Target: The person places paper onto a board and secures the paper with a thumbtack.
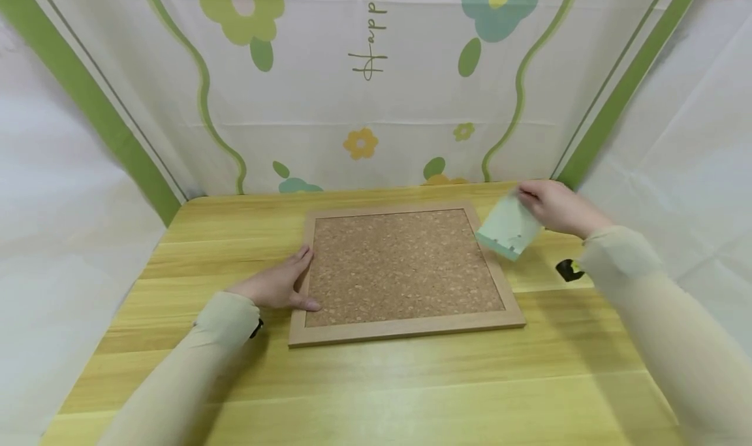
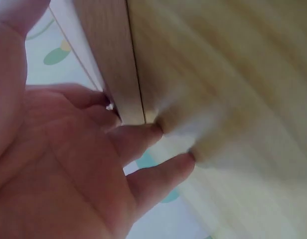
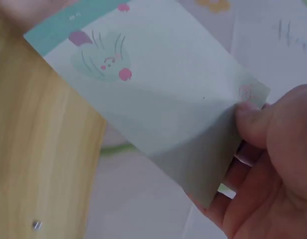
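Note:
A cork board [image 1: 399, 263] with a light wooden frame lies flat on the table. My left hand [image 1: 276, 284] rests on its left side, the thumb over the frame onto the cork. In the left wrist view, some fingertips [image 2: 181, 162] press the tabletop beside the frame [image 2: 111, 59], fingers fairly straight. My right hand [image 1: 555, 204] is raised at the board's upper right and pinches one end of a pale green note sheet [image 1: 508, 227]. A teal strip and a small cartoon figure show on the sheet [image 3: 158, 84] in the right wrist view; it hangs tilted.
The yellow wood-grain table [image 1: 376, 394] spreads around the board. A white cloth [image 1: 411, 87] with printed flowers hangs behind the far edge, and pale sheets stand at both sides. A small shiny object [image 3: 38, 225], too small to identify, shows in the right wrist view.

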Tool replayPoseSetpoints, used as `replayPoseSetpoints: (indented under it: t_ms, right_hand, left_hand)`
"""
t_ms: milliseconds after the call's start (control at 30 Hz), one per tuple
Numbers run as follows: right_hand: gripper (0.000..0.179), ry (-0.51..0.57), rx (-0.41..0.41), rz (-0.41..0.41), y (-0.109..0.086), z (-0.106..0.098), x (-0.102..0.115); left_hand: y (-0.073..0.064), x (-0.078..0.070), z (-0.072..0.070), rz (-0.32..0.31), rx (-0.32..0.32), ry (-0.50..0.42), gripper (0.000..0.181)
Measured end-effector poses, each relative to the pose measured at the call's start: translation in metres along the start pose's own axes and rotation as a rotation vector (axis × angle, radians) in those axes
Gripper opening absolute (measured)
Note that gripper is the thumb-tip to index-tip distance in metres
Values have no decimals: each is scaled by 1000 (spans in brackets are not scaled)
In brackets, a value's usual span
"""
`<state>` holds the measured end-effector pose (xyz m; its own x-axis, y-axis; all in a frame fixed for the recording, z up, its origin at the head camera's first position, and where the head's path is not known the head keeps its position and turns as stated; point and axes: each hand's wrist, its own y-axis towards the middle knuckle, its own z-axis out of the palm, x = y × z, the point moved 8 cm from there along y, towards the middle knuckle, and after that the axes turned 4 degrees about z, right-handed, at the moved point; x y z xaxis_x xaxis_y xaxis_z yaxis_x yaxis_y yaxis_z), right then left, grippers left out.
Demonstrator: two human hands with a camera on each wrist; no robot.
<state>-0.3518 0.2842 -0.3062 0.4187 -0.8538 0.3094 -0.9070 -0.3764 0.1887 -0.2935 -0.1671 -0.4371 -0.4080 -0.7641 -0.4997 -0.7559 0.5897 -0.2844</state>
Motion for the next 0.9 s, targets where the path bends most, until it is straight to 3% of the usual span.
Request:
replayPoseSetpoints:
  t_ms: [133, 333, 533, 700, 900]
  right_hand:
    - [18, 53, 80, -76, 18, 15, 43]
    - [31, 111, 272, -120, 49, 66, 92]
    - [16, 157, 422, -124, 75, 118, 124]
    - [11, 160, 468, -104, 92, 146, 142]
    - [14, 123, 444, -83, 110, 166, 153]
  left_hand:
    - [-1, -1, -2, 2, 21, -13, 121]
    - [-2, -2, -3, 6, 30, -25, 122]
    - [-3, -1, -1, 5, 39, -31, 123]
    - [-3, 1, -1, -7, 35, -34, 124]
    - [-3, 0, -2, -3, 29, -27, 125]
